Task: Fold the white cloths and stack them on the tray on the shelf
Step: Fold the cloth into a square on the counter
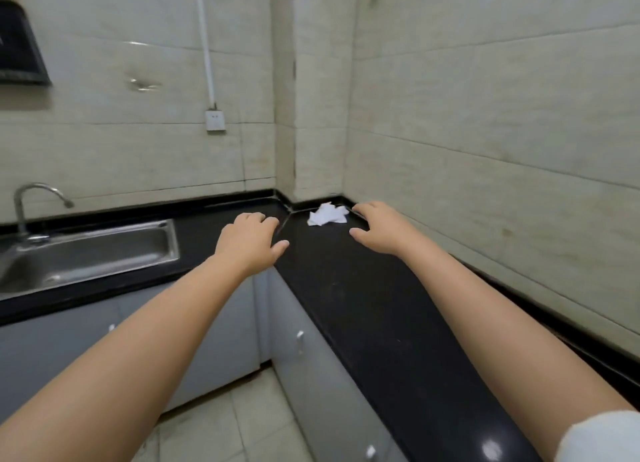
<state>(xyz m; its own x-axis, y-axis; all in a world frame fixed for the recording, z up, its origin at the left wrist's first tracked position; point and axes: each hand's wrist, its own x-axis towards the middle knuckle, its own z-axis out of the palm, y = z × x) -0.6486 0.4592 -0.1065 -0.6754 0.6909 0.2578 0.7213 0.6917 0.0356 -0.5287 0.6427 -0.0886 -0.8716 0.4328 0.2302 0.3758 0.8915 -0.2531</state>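
White crumpled cloth lies in the black tabletop's far corner; left hand and right hand hover near it, fingers loosely curled, grasping nothing.

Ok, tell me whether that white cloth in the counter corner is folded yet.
Not folded. The white cloth lies crumpled on the black countertop, edges jutting unevenly; neither hand touches it.

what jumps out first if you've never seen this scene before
Two bare forearms stretch forward over the black countertop, the left hand and right hand both empty, fingers loosely bent. Between and just beyond them, in the far corner against the tiled walls, lies a crumpled white cloth, bright against the dark surface. To the left, a steel sink with a curved faucet is set into the counter.
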